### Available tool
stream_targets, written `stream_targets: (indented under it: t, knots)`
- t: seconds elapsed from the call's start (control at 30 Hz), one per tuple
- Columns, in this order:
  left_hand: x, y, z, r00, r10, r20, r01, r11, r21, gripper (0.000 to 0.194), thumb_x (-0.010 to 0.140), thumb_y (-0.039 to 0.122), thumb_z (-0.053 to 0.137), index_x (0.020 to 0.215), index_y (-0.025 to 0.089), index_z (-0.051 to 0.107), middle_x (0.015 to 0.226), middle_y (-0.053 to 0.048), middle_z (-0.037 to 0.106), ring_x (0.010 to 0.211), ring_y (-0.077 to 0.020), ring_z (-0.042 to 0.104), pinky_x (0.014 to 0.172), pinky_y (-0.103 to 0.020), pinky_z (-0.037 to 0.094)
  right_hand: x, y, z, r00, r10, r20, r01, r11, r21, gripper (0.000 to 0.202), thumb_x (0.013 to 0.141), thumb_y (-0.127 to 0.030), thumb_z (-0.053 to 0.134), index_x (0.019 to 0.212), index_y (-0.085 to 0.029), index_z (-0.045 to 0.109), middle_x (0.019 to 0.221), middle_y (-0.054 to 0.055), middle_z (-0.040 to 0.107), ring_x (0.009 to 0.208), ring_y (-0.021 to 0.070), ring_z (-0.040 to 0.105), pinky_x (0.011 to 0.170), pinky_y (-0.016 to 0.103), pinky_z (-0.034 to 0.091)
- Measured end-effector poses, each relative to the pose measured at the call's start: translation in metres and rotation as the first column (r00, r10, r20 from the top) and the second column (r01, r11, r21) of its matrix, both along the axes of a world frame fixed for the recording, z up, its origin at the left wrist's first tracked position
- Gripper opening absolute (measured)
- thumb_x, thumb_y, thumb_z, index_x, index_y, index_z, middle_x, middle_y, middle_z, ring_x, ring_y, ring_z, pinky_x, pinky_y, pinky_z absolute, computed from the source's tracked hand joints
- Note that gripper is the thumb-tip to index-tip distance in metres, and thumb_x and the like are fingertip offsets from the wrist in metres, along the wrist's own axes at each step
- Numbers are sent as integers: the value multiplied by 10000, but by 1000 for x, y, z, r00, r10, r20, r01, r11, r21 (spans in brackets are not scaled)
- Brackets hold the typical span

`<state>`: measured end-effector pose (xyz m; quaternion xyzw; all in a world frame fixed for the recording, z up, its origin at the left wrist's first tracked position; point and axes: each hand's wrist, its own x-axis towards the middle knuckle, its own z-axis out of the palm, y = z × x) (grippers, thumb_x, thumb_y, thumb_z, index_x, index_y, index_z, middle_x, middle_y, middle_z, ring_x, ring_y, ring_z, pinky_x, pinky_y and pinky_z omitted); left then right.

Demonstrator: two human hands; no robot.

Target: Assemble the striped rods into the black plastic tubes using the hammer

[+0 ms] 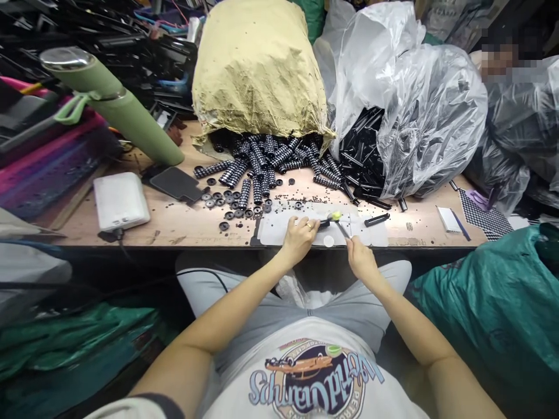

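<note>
In the head view, the left hand [300, 237] had its fingers clamped on a black part [324, 223] over the white sheet [273, 230]; the right hand [362, 259] gripped a slim tool [343, 230]. That part looked unfinished; ribbed cylinders [257, 160] and black tubes [361, 152] lay heaped behind, apparently unworked.

The tool head [335, 216] is yellow-green, the far sack [262, 64] yellow, left bottle [135, 123] green, right sheet [487, 223] black-and-white checked.

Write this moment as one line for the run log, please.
left hand: holds black elongated part | right hand: holds slim grey tool | beyond: black ridged cylinders at mouth of bulging pale-yellow sack
</note>
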<state>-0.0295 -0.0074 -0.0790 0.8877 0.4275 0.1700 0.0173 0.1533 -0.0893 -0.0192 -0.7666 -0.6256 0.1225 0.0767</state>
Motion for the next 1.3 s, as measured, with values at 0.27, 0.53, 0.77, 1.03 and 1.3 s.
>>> stream_targets:
  t: [0.27,0.53,0.77,1.03,1.3]
  knots:
    - [27,-21,-10,999,10,-50,-11,1000,-28,628,912,367,389,1399,-29,372,1459,-241,362,1394,-332,269,1132,-485,213,-43,4,22,974,202,-102,-190,974,121,419,1001,-397,190,980,-169,541,773,84,651,652,190,608,592,250,363]
    - [23,0,6,998,33,62,-20,979,-201,340,880,117,404,1145,104,616,1017,-172,650,994,-273,601,842,-408,496,-33,30,13,982,187,-29,-187,982,-26,368,1010,-388,224,948,-207,539,775,55,671,681,202,617,593,263,290]
    - [16,74,46,967,153,204,-100,963,-249,295,931,202,386,1051,100,636,973,-164,603,879,-249,562,762,-373,471,13,48,-11,988,-14,156,14,1000,-3,345,994,-415,315,935,-183,563,899,88,652,760,190,585,617,266,299]
    - [26,214,46,965,249,-79,-260,948,-183,359,852,13,326,1165,13,502,1118,-238,579,1084,-319,501,904,-435,373,23,109,-13,978,85,192,-140,945,296,245,954,-313,431,1068,-142,564,1085,127,591,1011,251,481,821,328,368]
    - [24,197,29,963,257,-85,-268,949,-169,338,902,62,314,1181,50,506,1150,-222,571,1071,-291,539,894,-397,409,24,245,10,959,147,242,-210,942,261,261,934,-172,404,1124,-102,568,1152,182,586,1099,282,445,876,386,337]
